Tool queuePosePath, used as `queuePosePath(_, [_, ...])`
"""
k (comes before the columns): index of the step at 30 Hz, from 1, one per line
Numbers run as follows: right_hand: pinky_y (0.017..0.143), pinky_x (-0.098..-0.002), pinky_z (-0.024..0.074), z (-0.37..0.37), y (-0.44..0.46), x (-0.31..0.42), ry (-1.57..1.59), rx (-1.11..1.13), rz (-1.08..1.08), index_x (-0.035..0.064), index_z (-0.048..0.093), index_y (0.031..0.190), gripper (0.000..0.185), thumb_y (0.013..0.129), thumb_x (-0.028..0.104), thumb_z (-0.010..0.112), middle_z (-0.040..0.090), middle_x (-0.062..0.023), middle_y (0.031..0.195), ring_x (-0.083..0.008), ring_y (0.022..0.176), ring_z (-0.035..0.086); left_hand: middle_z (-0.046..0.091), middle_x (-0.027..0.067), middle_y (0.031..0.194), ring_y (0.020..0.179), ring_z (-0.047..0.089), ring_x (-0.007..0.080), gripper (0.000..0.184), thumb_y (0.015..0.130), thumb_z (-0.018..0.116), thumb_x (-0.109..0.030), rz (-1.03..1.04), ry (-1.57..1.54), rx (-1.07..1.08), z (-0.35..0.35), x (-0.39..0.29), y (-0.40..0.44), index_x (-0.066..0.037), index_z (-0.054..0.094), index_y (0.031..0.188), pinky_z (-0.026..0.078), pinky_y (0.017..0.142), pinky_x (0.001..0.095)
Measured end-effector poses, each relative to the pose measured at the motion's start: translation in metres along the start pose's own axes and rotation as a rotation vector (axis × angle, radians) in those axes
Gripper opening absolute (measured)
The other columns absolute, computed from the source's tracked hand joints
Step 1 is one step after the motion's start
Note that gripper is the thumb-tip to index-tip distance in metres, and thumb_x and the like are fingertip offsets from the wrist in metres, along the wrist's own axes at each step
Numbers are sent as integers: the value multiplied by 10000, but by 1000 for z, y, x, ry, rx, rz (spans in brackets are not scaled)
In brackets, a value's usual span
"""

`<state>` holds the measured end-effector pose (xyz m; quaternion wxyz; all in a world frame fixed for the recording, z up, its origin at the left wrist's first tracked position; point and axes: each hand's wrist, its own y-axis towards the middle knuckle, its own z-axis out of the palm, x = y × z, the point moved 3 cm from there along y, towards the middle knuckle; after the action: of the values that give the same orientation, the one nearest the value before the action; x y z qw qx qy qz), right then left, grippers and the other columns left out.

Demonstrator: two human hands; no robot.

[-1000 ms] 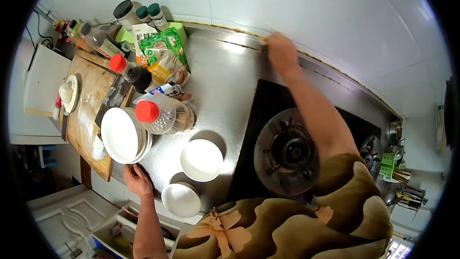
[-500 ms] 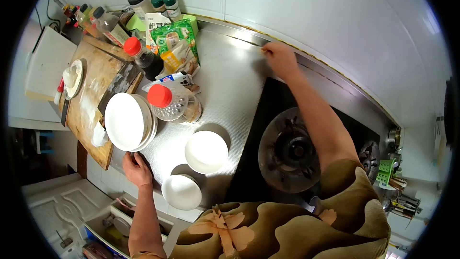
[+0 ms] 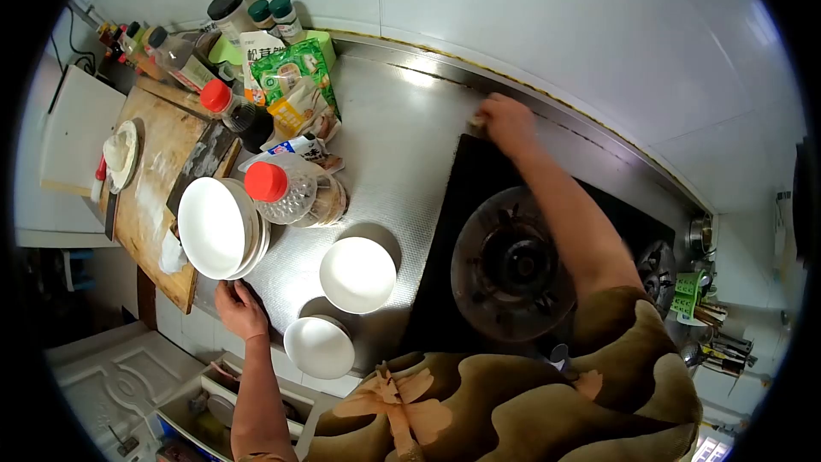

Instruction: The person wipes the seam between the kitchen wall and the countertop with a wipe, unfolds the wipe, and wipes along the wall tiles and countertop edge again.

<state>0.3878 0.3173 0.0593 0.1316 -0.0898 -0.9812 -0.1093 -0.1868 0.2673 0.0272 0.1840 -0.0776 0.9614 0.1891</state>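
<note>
My left hand (image 3: 240, 308) rests at the counter's front edge, just below the stacked white plates (image 3: 212, 228); its fingers are partly under the stack's rim and a dark thing lies beside it. Over the back corner of the black gas stove (image 3: 445, 231), my right hand (image 3: 506, 122) is closed round something small and pale at its fingertips, too small to make out. Two white bowls, one larger (image 3: 357, 275) and one smaller (image 3: 319, 347), stand between the plates and the stove. Behind the plates is a clear jar with a red lid (image 3: 295, 192).
A floury wooden board (image 3: 154, 180) with a cleaver and a plate of dough (image 3: 121, 154) is at the left. Seasoning packets (image 3: 295, 81), a dark sauce bottle (image 3: 244, 118) and lidded jars stand at the back. An open drawer (image 3: 201, 402) is below the counter.
My right hand has moved down from the wall-side ledge to the stove's back corner. My left hand stays by the plates. The camera view has shifted slightly.
</note>
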Motion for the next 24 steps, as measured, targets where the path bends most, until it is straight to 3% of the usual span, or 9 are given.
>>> queuePosePath(4, [776, -426, 494, -19, -22, -43, -59, -79, 227, 151, 717, 877, 170, 813, 104, 566, 653, -101, 936, -321, 897, 622, 613, 143, 971, 874, 579, 328, 275, 920, 564, -209, -33, -5, 6, 1, -1, 0, -20, 580, 1119, 462, 785, 424])
queuePosePath(7, [790, -417, 500, 3, -5, -14, 38, -135, 259, 139, 721, 895, 169, 798, 109, 586, 664, -107, 956, -315, 902, 628, 615, 137, 970, 880, 580, 323, 279, 920, 562, -211, 11, 22, -6, -2, -5, 0, -22, 580, 1124, 460, 788, 417])
queuePosePath(11, [798, -399, 507, 25, 29, 76, 178, 176, 152, 133, 721, 869, 140, 783, 117, 612, 670, -102, 968, -304, 906, 635, 614, 153, 980, 881, 576, 332, 287, 923, 559, -208, -6, -16, 9, -2, 0, -2, -14, 580, 1133, 455, 797, 422])
queuePosePath(13, [798, -392, 507, 36, 30, 93, 138, 120, -23, 155, 725, 858, 131, 786, 128, 619, 670, -90, 964, -297, 906, 636, 610, 176, 987, 870, 567, 348, 292, 929, 551, -202, 27, -33, -41, 3, 8, -2, 0, 579, 1138, 450, 801, 427])
queuePosePath(18, [784, -398, 502, 7, 9, 20, 84, 115, 124, 152, 721, 838, 126, 777, 122, 614, 665, -87, 947, -302, 886, 630, 611, 203, 1018, 937, 544, 390, 309, 950, 532, -222, 26, -56, 3, 0, 3, -1, 21, 572, 1137, 428, 849, 439])
queuePosePath(21, [700, -366, 496, -26, -23, -51, 134, -58, 363, 141, 708, 851, 125, 793, 116, 599, 683, -59, 920, -251, 818, 644, 624, 186, 1118, 971, 601, 320, 358, 954, 547, -230, -94, -41, 86, 3, 10, 1, 12, 558, 1218, 468, 852, 391])
queuePosePath(23, [666, -310, 484, -36, -45, -102, 760, -57, 610, 108, 693, 938, 141, 822, 146, 622, 684, -33, 869, -170, 762, 633, 629, 179, 1087, 942, 606, 314, 346, 953, 547, -225, -66, -16, 87, 2, 4, 0, 7, 561, 1208, 472, 831, 391])
queuePosePath(24, [666, -310, 484, -48, -51, -105, 765, -59, 606, 108, 693, 938, 141, 822, 146, 622, 684, -33, 869, -170, 762, 633, 634, 173, 1055, 913, 611, 309, 333, 952, 547, -220, -44, 14, 81, 0, 2, 1, 2, 564, 1199, 476, 810, 391])
